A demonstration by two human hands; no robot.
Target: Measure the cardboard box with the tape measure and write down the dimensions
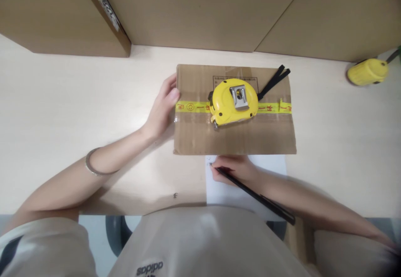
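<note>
My right hand is closed around a black pen, its tip on a white sheet of paper near the upper left corner, where small marks show. Just beyond the paper stands a brown cardboard box with yellow printed tape across its top. A yellow tape measure with a metal belt clip and black wrist strap lies on the box. My left hand grips the left side of the box, thumb at its edge and the other fingers partly hidden behind it.
Large cardboard boxes line the back of the pale table. Another carton with a label stands at the back left. At the far right lies a second yellow object with a dark strap. The table's front edge is close to my body.
</note>
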